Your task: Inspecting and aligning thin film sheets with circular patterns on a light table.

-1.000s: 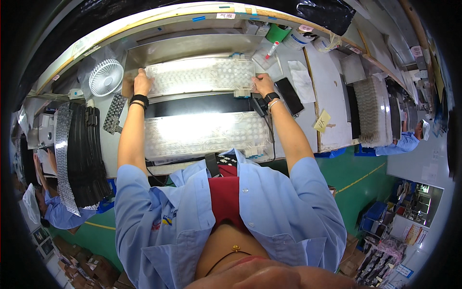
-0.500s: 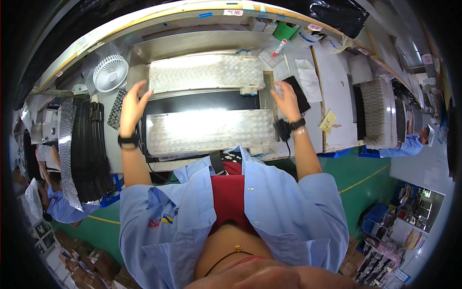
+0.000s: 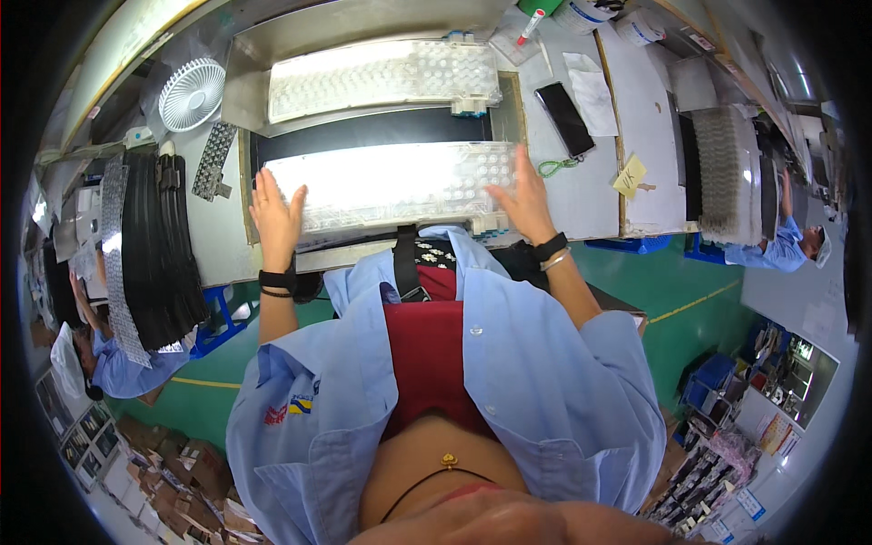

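Note:
A clear plastic tray with rows of round cells (image 3: 391,186) lies nearest my body, with bright glare across it. My left hand (image 3: 277,218) is at its left end, fingers stretched upward and thumb apart. At the opposite end is my right hand (image 3: 525,200), also with straight fingers, its thumb over the tray's edge. Both hands look open; whether they press on the tray's ends, I cannot tell. Behind lies a second similar clear tray (image 3: 381,82), with a dark flat surface (image 3: 363,131) between the two.
A white round fan (image 3: 192,95) and a dark perforated strip (image 3: 214,162) are at the left. A black phone (image 3: 565,120), a red-and-white marker (image 3: 531,26) and a yellow note (image 3: 629,176) lie right. Dark strips (image 3: 154,245) stack far left; co-workers sit at both sides.
Both hands have come down from above the trays to the ends of the near tray. The phone, partly covered by my right hand before, now shows fully. The whole view has shifted.

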{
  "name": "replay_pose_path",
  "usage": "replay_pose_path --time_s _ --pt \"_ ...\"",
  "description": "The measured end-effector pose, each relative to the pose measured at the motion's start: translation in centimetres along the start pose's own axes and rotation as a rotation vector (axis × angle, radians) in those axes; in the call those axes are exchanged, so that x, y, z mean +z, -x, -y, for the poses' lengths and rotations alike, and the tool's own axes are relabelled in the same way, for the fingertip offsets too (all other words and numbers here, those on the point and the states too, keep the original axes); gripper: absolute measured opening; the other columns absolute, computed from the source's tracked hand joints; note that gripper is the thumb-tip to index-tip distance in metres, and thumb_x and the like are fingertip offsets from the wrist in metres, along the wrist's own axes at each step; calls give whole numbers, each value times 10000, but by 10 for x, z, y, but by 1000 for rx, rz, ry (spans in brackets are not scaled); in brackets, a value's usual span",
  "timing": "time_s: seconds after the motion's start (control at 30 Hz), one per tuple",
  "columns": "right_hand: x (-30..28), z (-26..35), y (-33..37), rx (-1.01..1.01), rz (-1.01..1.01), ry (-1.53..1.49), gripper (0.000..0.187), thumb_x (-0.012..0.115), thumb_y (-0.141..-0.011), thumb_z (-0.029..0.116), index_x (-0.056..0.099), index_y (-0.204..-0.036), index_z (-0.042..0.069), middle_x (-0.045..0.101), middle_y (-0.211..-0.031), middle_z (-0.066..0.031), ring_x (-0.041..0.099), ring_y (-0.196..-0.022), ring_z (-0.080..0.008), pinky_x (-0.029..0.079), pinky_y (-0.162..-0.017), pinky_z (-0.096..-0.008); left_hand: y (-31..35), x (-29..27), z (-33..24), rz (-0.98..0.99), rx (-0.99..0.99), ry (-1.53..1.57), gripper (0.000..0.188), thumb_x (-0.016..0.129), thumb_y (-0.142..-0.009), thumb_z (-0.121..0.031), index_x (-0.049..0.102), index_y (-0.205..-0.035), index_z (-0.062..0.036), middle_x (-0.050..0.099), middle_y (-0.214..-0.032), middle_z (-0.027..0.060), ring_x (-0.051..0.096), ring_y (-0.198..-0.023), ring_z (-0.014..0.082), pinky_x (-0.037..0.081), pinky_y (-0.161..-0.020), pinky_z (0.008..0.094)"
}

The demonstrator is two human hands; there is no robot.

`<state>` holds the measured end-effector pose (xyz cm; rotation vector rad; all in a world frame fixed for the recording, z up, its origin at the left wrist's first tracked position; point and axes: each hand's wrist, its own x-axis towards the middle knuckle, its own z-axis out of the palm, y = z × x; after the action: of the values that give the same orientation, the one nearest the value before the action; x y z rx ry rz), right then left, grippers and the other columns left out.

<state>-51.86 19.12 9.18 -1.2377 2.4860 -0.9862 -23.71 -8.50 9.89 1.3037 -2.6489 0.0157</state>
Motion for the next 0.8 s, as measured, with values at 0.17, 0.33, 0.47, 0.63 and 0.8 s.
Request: replay_pose_path --time_s 0.17,0.33,0.47,0.63,0.8 --pt "-10 11 21 138 46 96 676 560 -813 302 261 -1283 -81 424 -1218 -266 388 -1149 -370 273 -949 -463 0 -10 12 93 -205 412 596 614 -774 -267 388 -1218 60 503 -1129 245 480 -1057 353 382 -890 355" --pt "-28 30 19 258 4 -107 368 529 -844 170 484 -1137 -47 605 -980 -186 597 -848 -239 452 -716 -338 -1 -28 -2 -125 -117 390 348 568 -816 -181 463 -1075 26 568 -948 218 551 -879 336 430 -767 382" --pt "-43 36 3 374 22 -594 293 547 -842 110 534 -1094 -40 636 -824 -61 548 -725 -43 434 -619 -189 -10 -40 25 -41 -288 810 245 519 -863 -148 461 -1051 -2 585 -752 95 531 -606 166 421 -558 273" --pt "-53 59 -16 320 26 -853 308 507 -875 144 525 -1152 13 612 -797 -6 470 -605 -7 367 -515 -150 -32 -70 47 -181 -243 942 243 520 -876 -161 467 -1059 -10 562 -692 16 444 -552 39 361 -499 187" --pt "-63 68 -36 228 59 -853 312 498 -866 85 507 -1160 -19 626 -873 -51 555 -704 -48 442 -565 -168 -40 -91 62 -184 -319 1032 260 561 -852 -139 492 -1068 -12 593 -687 9 431 -541 18 341 -489 161"
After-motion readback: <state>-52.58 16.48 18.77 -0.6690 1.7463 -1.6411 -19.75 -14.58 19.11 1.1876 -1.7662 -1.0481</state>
